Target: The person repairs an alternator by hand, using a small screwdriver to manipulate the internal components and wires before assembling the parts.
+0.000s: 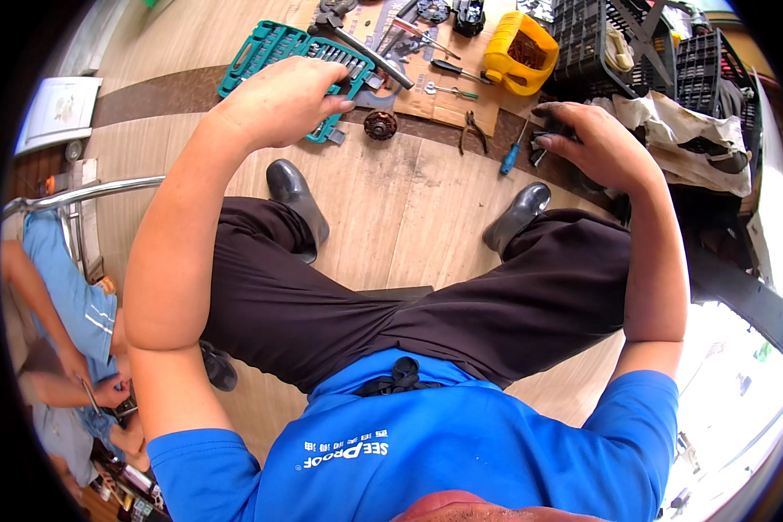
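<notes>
My left hand point(278, 103) hovers over a teal socket set case point(265, 50) that lies unfolded on the floor. A gap shows between its thumb and forefinger, with nothing visible in it. Just right of the case sits a round, copper-wound motor part point(380, 125). My right hand point(602, 146) is curved at the right, thumb and fingers apart, above or against a small dark object point(558, 127) whose kind I cannot make out. Beside it lie a blue-handled screwdriver point(511, 157) and a pair of pliers point(472, 133).
Cardboard point(418, 91) bears several screwdrivers and a dark metal bar point(365, 52). A cut yellow jug point(506, 74) holds small rusty pieces. Black crates point(583, 61) and a dirty cloth point(687, 130) stand right. Another person's hand point(110, 391) works at the left, beyond a metal rail point(96, 191).
</notes>
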Demonstrator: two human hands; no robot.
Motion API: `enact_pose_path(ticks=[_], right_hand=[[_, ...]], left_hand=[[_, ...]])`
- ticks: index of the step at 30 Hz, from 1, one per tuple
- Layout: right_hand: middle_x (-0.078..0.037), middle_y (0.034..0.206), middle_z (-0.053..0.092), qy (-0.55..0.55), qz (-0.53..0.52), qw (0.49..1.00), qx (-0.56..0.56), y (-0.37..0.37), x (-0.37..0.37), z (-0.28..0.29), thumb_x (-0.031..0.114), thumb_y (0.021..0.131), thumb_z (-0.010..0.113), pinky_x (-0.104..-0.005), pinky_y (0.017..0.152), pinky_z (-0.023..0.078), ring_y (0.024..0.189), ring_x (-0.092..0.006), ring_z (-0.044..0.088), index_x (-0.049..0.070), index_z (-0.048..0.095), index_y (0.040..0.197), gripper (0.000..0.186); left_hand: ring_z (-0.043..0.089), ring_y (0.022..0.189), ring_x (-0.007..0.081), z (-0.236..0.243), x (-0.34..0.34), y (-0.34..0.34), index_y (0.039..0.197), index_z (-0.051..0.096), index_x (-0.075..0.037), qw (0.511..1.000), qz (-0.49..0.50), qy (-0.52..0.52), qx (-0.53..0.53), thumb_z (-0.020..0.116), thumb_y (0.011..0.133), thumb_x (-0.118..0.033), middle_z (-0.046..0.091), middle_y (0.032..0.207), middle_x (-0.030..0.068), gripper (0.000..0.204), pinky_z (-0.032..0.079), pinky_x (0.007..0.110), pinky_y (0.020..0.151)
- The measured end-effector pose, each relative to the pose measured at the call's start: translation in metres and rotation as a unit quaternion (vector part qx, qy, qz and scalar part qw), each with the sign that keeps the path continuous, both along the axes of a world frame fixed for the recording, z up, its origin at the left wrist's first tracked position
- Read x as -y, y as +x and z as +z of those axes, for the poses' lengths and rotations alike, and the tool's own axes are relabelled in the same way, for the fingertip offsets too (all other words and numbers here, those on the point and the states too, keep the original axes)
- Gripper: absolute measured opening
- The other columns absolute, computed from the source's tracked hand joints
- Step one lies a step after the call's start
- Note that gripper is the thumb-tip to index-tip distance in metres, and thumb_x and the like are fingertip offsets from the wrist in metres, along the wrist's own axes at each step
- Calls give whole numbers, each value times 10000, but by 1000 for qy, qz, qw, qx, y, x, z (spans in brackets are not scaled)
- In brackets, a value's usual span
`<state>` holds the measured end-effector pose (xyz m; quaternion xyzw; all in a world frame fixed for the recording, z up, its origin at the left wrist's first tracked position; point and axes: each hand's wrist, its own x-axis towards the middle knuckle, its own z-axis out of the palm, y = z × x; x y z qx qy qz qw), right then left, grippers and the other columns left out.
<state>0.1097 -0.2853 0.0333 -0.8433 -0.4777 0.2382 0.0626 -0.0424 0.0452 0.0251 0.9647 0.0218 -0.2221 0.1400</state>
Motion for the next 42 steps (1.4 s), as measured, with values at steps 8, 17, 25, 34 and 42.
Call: enact_pose_path(ticks=[8,17,25,34,42], right_hand=[[-243,1064,648,17,-6,1000,13,-3,1,0,288,916,653,-462,900,483,1059,-411,593,-37,602,1114,384],[-236,1029,649,-17,-12,1000,-11,1,-5,1,322,924,647,-459,891,487,1038,-404,600,-31,601,1119,406],[-238,1038,648,-20,-24,999,-5,-3,-7,1,348,922,647,-460,895,488,1042,-403,600,-29,609,1105,421],[-238,1008,651,-10,-8,1000,-3,2,-2,-1,345,921,647,-460,879,487,1017,-403,606,-25,610,1097,411],[-238,996,655,-3,-17,1000,-6,-4,-5,3,331,922,645,-457,858,492,994,-401,614,-28,610,1094,400]], left_hand=[[589,1105,362,-3,1,1,1214,591,5,1000,-3,8,-8,634,929,-270,647,1145,189,399,472,434,942],[584,1117,361,-6,-2,-4,1221,588,-4,1000,-8,2,9,622,937,-274,643,1153,188,393,468,433,954],[579,1121,360,-2,2,-3,1221,586,-8,1000,3,5,-16,622,936,-279,641,1151,186,395,463,430,961],[576,1116,362,-4,3,-2,1222,585,-9,1000,-1,-8,-5,621,936,-271,639,1155,185,390,463,433,956],[572,1125,359,-7,4,-4,1228,583,-9,1000,-12,7,-2,614,940,-267,640,1154,184,388,460,433,958]])
